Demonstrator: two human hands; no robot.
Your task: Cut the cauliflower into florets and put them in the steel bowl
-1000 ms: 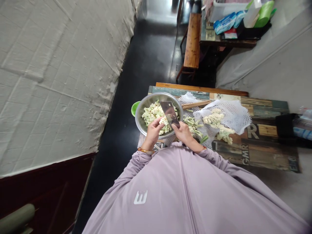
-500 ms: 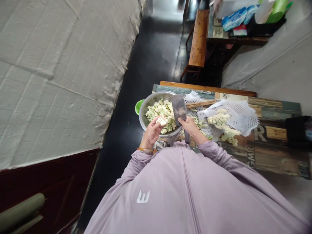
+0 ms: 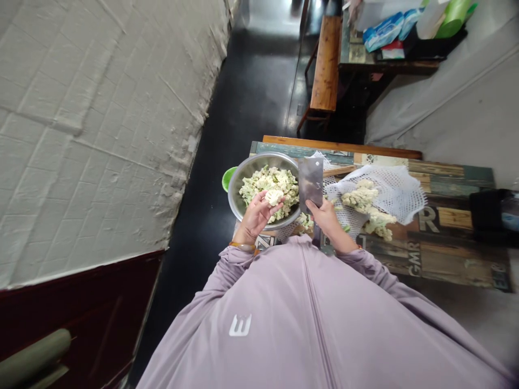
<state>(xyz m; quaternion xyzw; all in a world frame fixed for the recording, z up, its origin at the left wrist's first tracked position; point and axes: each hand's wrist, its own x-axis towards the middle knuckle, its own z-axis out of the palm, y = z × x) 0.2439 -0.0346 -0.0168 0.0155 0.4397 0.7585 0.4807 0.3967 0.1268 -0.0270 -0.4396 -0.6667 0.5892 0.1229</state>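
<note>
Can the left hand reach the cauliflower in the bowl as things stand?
Probably yes: the left hand is partly over the bowl, the cleaver to the right, though that hand holds a floret.

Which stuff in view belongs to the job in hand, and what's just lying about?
In the job, by the look of it:
- cauliflower piece in left hand
- cleaver in right hand
- metal bowl of cut florets
- larger cauliflower chunks on white netting

Apparently just lying about:
- wooden bench
- blue packet on far table
- green container beyond it
</note>
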